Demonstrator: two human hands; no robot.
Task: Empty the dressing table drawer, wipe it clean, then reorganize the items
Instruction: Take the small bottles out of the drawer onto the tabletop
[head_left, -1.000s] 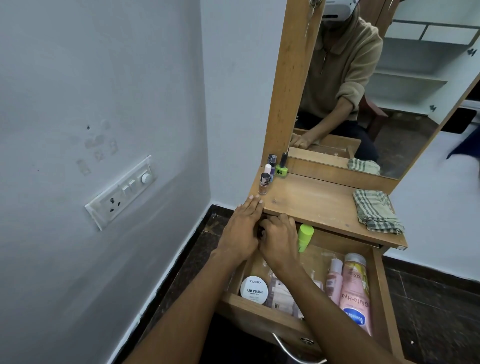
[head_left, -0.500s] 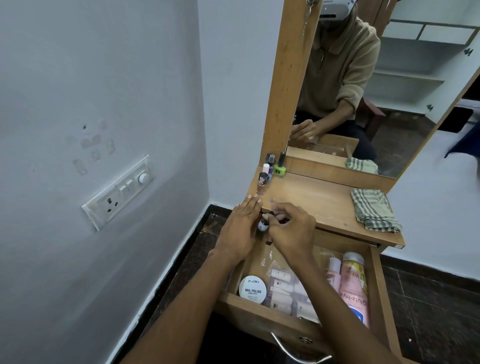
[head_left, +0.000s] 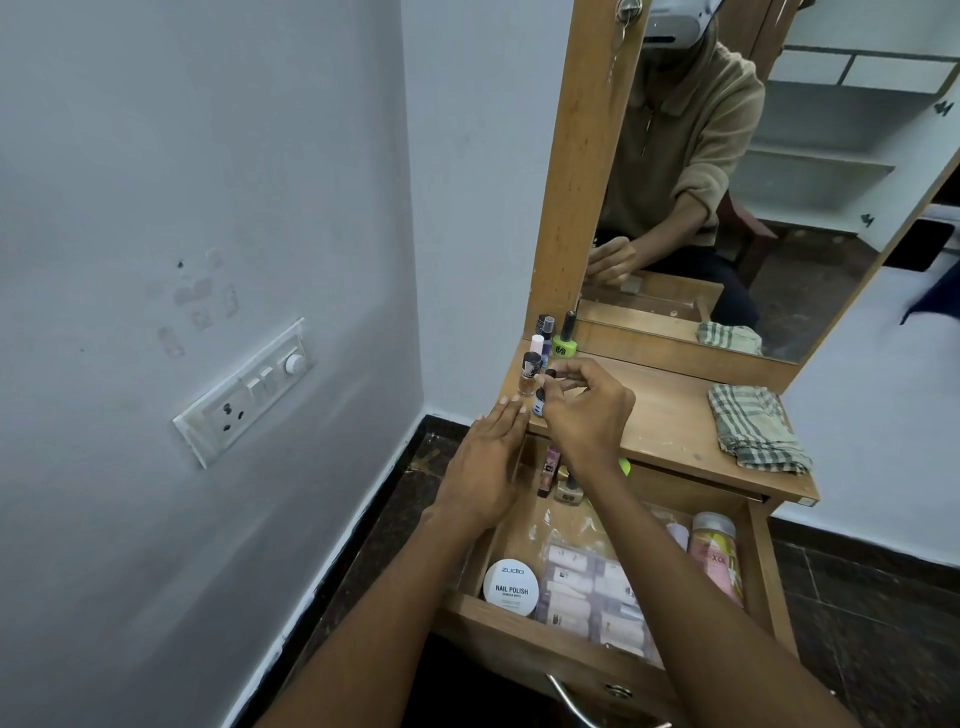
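Emptying the drawer (head_left: 524, 621) bit by bit, we pinched a small bottle (head_left: 540, 402) in our right hand (head_left: 587, 410) just above the drawer, at the tabletop's edge beside the other nail polishes (head_left: 531, 371), probably grouping them. Left hand (head_left: 485, 467) lay flat, relaxed, steadying there.

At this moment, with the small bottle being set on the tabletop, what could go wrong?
1. The right hand pinches a small bottle right beside the clear bottle in a tight cluster at the tabletop's left edge; a nudge could topple them like dominoes.
2. The left hand rests flat at that same edge, so bottles knocked over might roll off to the floor.
3. The open drawer below could catch falling bottles among items already there.
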